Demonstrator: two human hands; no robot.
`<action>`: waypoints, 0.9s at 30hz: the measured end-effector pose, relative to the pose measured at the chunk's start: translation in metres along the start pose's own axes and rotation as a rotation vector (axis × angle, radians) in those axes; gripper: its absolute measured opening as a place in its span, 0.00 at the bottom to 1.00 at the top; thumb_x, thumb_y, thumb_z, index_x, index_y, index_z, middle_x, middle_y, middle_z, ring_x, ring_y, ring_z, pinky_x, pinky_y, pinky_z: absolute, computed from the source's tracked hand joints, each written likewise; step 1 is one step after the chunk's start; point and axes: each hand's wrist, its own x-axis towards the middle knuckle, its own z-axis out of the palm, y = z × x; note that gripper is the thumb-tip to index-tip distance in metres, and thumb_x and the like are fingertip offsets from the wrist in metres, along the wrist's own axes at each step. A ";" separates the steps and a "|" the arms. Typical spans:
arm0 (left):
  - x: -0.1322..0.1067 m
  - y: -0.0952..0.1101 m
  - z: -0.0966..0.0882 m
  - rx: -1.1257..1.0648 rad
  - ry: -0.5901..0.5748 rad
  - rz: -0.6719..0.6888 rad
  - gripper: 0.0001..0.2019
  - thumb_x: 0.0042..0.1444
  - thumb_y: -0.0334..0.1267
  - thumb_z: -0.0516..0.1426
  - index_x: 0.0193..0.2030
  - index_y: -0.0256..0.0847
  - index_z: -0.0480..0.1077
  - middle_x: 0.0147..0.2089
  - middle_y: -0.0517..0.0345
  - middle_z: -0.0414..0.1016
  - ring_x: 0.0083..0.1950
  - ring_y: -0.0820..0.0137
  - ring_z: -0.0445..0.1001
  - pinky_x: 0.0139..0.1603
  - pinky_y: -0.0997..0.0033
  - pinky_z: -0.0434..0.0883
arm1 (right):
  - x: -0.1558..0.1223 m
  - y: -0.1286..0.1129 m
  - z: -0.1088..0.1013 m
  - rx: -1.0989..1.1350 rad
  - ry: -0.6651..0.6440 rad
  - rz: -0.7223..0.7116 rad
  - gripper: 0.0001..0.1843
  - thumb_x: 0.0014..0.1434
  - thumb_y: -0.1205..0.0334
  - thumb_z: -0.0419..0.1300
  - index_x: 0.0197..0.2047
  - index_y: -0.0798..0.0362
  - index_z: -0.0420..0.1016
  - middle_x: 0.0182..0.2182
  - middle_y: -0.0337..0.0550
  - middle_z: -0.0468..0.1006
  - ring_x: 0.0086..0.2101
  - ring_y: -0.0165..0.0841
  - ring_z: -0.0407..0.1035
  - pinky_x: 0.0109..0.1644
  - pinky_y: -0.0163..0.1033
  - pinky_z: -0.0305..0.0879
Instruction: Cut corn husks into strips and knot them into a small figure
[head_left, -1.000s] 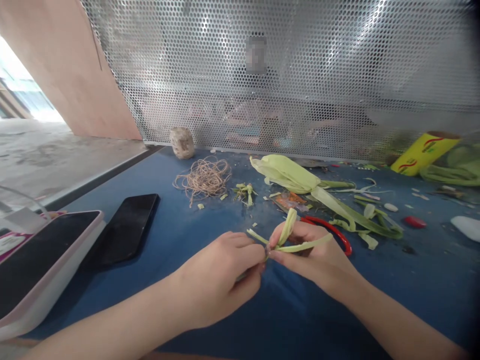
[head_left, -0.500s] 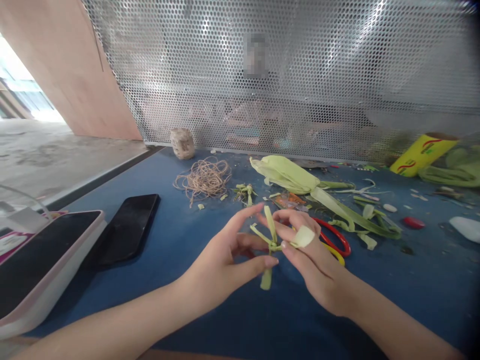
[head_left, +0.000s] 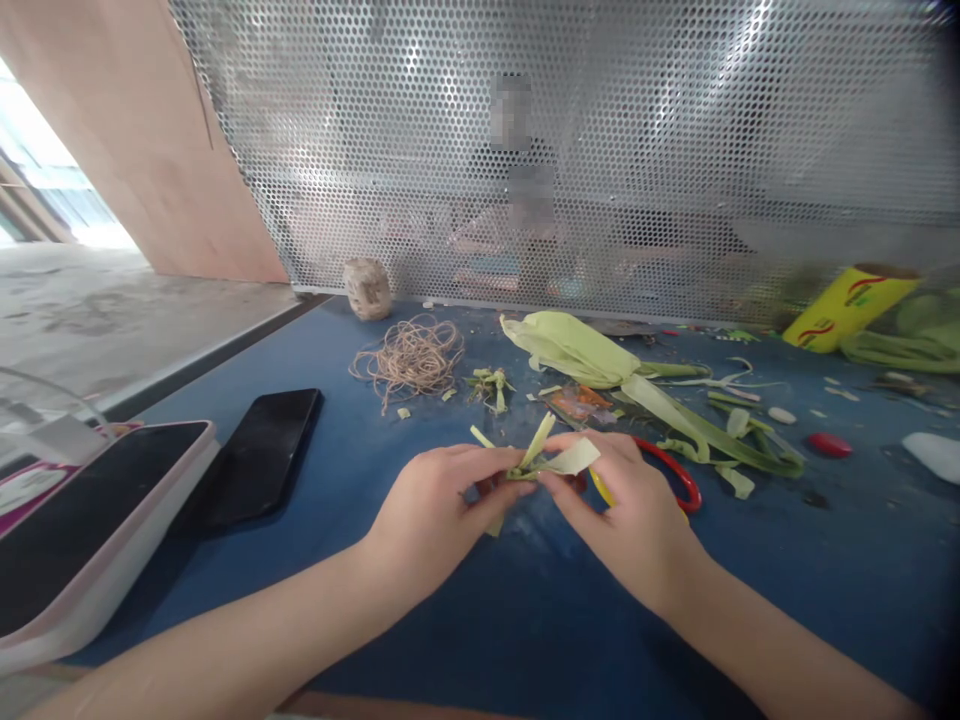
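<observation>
Both my hands meet over the middle of the blue table. My left hand and my right hand pinch a small bundle of pale green leaf strips between their fingertips, the strips fanning up and outward. Right behind my right hand lie red-handled scissors, partly hidden by it. Further back rests a large green corn husk with long leaf strips trailing to the right.
A black phone and a white-edged tablet lie at left. A tangle of brown string and a twine ball sit near the perforated metal screen. A yellow roll stands far right; a person sits behind the screen.
My hands have closed back together on the leaf bundle after my left fingers spread half a second ago. The strips have been turned and now fan upward between the fingertips.
</observation>
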 end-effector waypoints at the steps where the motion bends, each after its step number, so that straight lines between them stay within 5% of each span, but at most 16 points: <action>1: 0.000 0.001 0.001 -0.022 -0.005 -0.006 0.07 0.54 0.37 0.57 0.38 0.42 0.75 0.28 0.61 0.75 0.28 0.74 0.71 0.29 0.78 0.66 | 0.000 -0.001 -0.001 0.049 0.015 0.035 0.04 0.58 0.62 0.54 0.37 0.50 0.68 0.32 0.43 0.75 0.33 0.35 0.69 0.40 0.39 0.61; 5: -0.001 0.003 0.003 -0.138 0.029 -0.048 0.05 0.52 0.34 0.57 0.34 0.39 0.75 0.24 0.63 0.73 0.25 0.77 0.68 0.25 0.81 0.63 | 0.001 -0.006 -0.005 0.245 0.075 0.119 0.03 0.55 0.65 0.57 0.30 0.50 0.66 0.26 0.38 0.73 0.28 0.30 0.68 0.32 0.33 0.63; 11: 0.000 0.003 0.001 -0.188 0.019 -0.093 0.04 0.51 0.33 0.57 0.28 0.37 0.72 0.20 0.65 0.69 0.23 0.78 0.64 0.26 0.81 0.62 | 0.007 -0.006 -0.015 0.656 -0.119 0.408 0.08 0.55 0.61 0.58 0.25 0.52 0.66 0.19 0.33 0.71 0.22 0.26 0.67 0.27 0.29 0.63; 16: 0.002 0.003 -0.003 -0.218 -0.018 -0.153 0.06 0.51 0.34 0.56 0.27 0.37 0.72 0.22 0.62 0.71 0.25 0.76 0.65 0.26 0.79 0.63 | 0.011 -0.005 -0.017 0.748 -0.115 0.452 0.10 0.54 0.62 0.60 0.23 0.52 0.66 0.18 0.33 0.70 0.21 0.25 0.66 0.28 0.29 0.64; 20: 0.002 0.004 -0.006 -0.284 -0.034 -0.194 0.07 0.50 0.36 0.58 0.26 0.36 0.72 0.22 0.61 0.72 0.25 0.75 0.66 0.27 0.78 0.64 | 0.011 0.001 -0.013 0.791 -0.071 0.379 0.09 0.54 0.61 0.59 0.25 0.51 0.66 0.19 0.34 0.70 0.23 0.26 0.67 0.30 0.30 0.65; 22: 0.001 0.004 -0.007 -0.337 -0.044 -0.197 0.08 0.50 0.37 0.58 0.23 0.36 0.71 0.23 0.60 0.73 0.24 0.76 0.67 0.26 0.78 0.65 | 0.011 0.005 -0.009 0.789 -0.031 0.269 0.05 0.53 0.60 0.60 0.32 0.50 0.68 0.28 0.38 0.74 0.30 0.29 0.69 0.36 0.33 0.66; 27: -0.001 0.007 -0.003 -0.404 -0.075 -0.152 0.09 0.50 0.34 0.58 0.20 0.36 0.68 0.23 0.60 0.72 0.23 0.77 0.67 0.25 0.79 0.65 | 0.003 0.010 0.001 0.490 -0.085 0.066 0.23 0.52 0.56 0.61 0.52 0.49 0.65 0.49 0.47 0.68 0.48 0.38 0.62 0.52 0.43 0.60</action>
